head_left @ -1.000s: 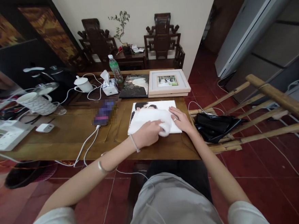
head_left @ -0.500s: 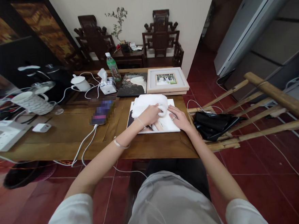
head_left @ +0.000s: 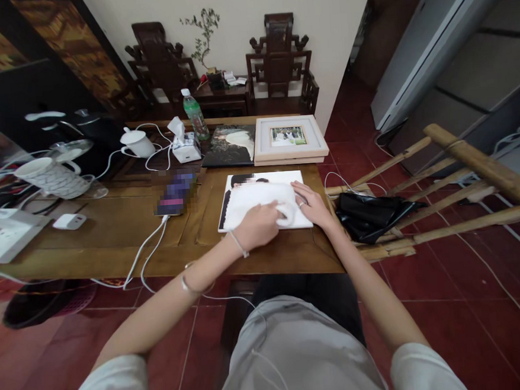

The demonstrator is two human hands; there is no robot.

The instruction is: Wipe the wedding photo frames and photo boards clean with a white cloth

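A photo panel (head_left: 297,176) with a white edge lies flat on the wooden table (head_left: 193,256) before me. My left hand (head_left: 258,226) is closed on a white cloth (head_left: 247,203), pressing it onto the lower part of the panel. Much of the picture is hidden under the cloth; dark hair shows above it. At the panel's right edge, my right hand (head_left: 310,204) rests with fingers stretched out, a ring on one of them.
Behind the panel lie a white framed photo (head_left: 263,153) and a dark photo panel (head_left: 219,150). A tissue box (head_left: 186,149), green bottle (head_left: 196,116) and charging phone (head_left: 175,194) stand or lie leftward. A bamboo chair (head_left: 464,192) holding a black bag (head_left: 368,214) is at right.
My left hand has drawn the cloth down the panel toward me, uncovering the panel's upper part. My right hand has stayed at the right edge.
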